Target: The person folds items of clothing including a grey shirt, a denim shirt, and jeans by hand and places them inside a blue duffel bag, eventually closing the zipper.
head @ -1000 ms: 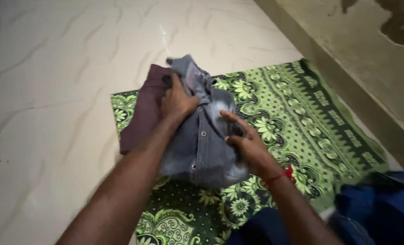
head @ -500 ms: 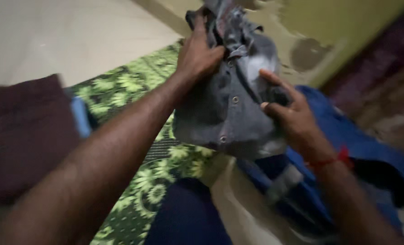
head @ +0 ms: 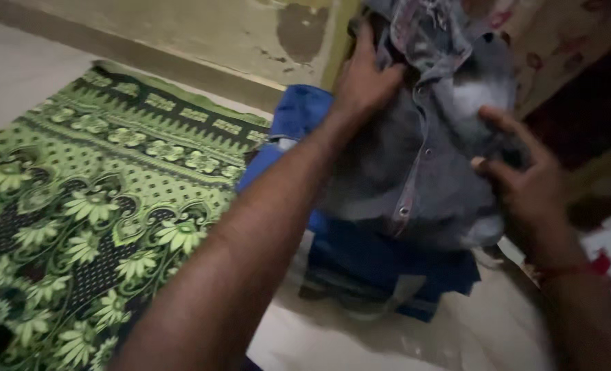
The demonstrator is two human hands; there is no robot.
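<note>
Now lifted off the green patterned floor mat [head: 99, 185], the folded grey denim shirt [head: 422, 172] is gripped by left hand [head: 364, 82] and right hand [head: 525, 185] above a blue cloth pile [head: 381, 261] at right.

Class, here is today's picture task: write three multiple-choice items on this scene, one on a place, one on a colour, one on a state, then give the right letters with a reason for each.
1. Where is the folded grey denim garment?
A. Flat on the mat
B. Held over the blue cloth pile
C. Hung on the wall

2. What colour is the patterned mat?
A. Green
B. Red
C. White

3. How is the garment held?
A. By one hand
B. By no hand
C. By both hands

Answers:
1 B: blue cloth shows directly beneath it.
2 A: green floral print covers the mat.
3 C: the left hand grips near the top, the right hand clasps its side.
</note>
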